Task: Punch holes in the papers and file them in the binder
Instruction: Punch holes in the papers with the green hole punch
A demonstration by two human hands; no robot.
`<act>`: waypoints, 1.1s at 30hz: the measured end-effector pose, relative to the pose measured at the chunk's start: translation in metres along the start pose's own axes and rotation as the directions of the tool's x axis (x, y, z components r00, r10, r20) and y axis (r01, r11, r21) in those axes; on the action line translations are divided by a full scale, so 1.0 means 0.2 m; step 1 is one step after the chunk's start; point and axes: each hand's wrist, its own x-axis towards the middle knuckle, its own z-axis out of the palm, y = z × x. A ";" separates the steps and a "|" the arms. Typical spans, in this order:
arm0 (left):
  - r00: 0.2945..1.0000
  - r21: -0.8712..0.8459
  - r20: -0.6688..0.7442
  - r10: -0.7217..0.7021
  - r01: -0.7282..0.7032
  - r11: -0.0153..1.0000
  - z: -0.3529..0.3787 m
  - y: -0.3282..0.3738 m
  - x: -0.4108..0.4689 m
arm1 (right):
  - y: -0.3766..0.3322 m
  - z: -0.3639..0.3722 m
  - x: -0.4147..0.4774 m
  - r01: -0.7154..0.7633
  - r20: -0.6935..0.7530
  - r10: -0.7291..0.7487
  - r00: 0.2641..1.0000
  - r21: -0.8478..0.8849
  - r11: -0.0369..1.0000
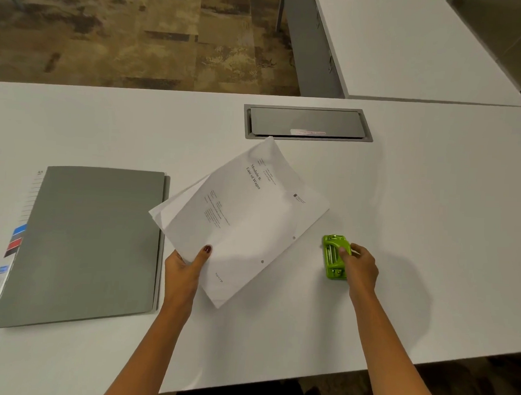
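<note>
Your left hand (184, 268) pinches the loose white paper sheaf (243, 220) (two holes show); your right hand (359, 269) grips the lime-green plastic punch (335, 257). Sheets may fan, misaligning holes for the closed grey binder (87, 243).

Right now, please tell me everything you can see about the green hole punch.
The green hole punch is small, bright lime, apparently plastic, with metal parts showing on top. It rests on the white table, right of the papers and apart from them. The right hand grips its right side, fingers on top.

papers (246, 214) lie between binder (84, 243) and, seemingly, punch (334, 257).
</note>
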 end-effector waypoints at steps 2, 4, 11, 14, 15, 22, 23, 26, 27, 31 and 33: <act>0.999 0.026 0.030 -0.029 0.029 0.999 -0.01 0.00 0.01 | -0.01 0.00 0.00 -0.016 0.008 0.016 1.000 -0.017 1.000; 0.994 0.065 0.075 -0.074 0.069 0.996 -0.03 0.01 0.03 | -0.03 -0.01 0.00 0.034 -0.042 -0.037 0.998 -0.056 0.998; 0.940 0.350 0.294 -0.176 0.065 0.934 -0.09 0.15 0.12 | -0.43 0.01 -0.22 0.807 -0.036 -0.812 0.583 -0.087 0.584; 0.902 0.437 0.380 -0.205 0.020 0.899 -0.11 0.22 0.17 | -0.60 0.05 -0.23 0.891 0.195 -0.874 0.445 0.003 0.454; 0.889 0.457 0.406 -0.211 0.003 0.890 -0.11 0.24 0.18 | -0.64 0.08 -0.22 0.892 0.323 -0.843 0.429 -0.003 0.452; 0.808 0.515 0.543 -0.229 -0.104 0.851 -0.12 0.35 0.25 | -0.70 0.23 -0.12 0.798 0.828 -0.351 0.437 -0.177 0.576; 0.807 0.520 0.542 -0.232 -0.105 0.848 -0.12 0.36 0.26 | -0.70 0.24 -0.11 0.799 0.831 -0.339 0.442 -0.192 0.570; 0.838 0.526 0.497 -0.223 -0.087 0.846 -0.14 0.37 0.29 | -0.67 0.26 -0.10 0.793 0.795 -0.392 0.462 -0.173 0.584; 0.854 0.515 0.473 -0.215 -0.070 0.854 -0.15 0.38 0.29 | -0.66 0.26 -0.10 0.775 0.776 -0.413 0.477 -0.149 0.614; 0.872 0.305 0.471 -0.131 -0.021 0.952 -0.21 0.41 0.31 | -0.56 0.24 -0.09 0.675 0.703 -0.456 0.546 -0.047 0.736; 0.889 0.143 0.445 -0.107 0.047 0.989 -0.23 0.39 0.31 | -0.51 0.22 -0.09 0.570 0.657 -0.447 0.607 0.030 0.821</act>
